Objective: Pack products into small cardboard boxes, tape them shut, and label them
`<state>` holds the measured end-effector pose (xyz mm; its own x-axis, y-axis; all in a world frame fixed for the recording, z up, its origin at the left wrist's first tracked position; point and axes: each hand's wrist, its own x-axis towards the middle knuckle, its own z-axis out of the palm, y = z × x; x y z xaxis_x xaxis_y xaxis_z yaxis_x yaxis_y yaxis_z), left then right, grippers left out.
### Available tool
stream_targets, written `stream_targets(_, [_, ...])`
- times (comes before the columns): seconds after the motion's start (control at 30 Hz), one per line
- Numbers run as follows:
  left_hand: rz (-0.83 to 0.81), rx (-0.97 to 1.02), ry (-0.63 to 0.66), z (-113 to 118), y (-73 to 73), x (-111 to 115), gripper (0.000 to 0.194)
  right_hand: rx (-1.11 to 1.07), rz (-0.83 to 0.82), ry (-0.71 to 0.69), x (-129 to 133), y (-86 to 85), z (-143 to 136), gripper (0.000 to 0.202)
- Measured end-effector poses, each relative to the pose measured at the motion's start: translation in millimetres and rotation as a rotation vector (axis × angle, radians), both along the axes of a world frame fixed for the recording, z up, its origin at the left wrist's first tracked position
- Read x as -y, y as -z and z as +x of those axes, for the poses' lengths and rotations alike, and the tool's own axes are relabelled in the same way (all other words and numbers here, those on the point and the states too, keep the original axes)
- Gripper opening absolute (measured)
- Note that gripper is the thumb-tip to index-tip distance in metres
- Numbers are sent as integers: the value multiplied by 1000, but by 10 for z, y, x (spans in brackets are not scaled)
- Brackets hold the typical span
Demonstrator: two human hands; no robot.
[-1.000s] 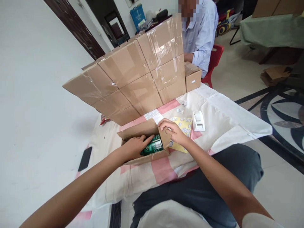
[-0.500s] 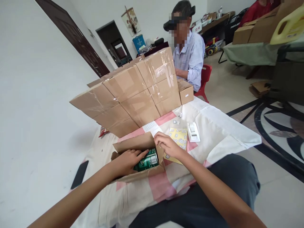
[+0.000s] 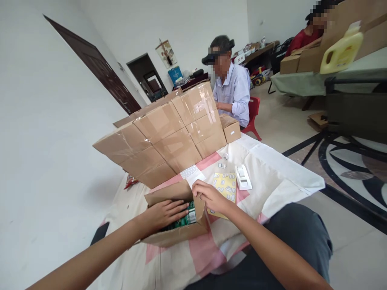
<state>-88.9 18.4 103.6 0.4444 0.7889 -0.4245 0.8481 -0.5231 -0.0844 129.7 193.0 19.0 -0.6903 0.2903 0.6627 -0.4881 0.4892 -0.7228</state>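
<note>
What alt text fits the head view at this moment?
The left hand rests on a green can inside an open cardboard box, while the right hand holds its end flap; taped cartons are stacked behind, and a seated person works beyond.

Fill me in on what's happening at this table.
A person seated at the cloth-covered table has both hands at an open cardboard box. The left hand lies flat on a green can inside it, while the right hand grips the box's side flap. A stack of taped boxes stands behind, with a yellow sticker sheet and a white dispenser beside it. Another person sits at the far end.
</note>
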Motion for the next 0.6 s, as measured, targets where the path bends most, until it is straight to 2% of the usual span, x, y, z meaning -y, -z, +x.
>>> stream_targets(0.1, [-93,65,54,-56,82,-73,64,-17,-13,8,-1,13,-15,35])
stream_targets(0.2, [-172,139,163,-89,33,-206,61,-26,-16,11,6,4,-25,34])
stream_targets(0.27, [-223,143,255,-94,-18,-299,71,-18,-10,9,13,-16,-15,34])
stream_targets(0.33, [-269,126,318,-86,-48,-372,91,-10,-3,-1,10,-35,3,33])
stream_targets(0.4, [-276,109,334,-60,-47,-415,99,-8,3,-14,-7,-38,16,31])
stream_targets(0.5, [-237,83,324,21,-14,-427,94,-21,-25,-21,-49,2,4,28])
stream_targets(0.6, [-228,69,267,146,2,-395,102,-74,-89,-28,-80,69,-40,25])
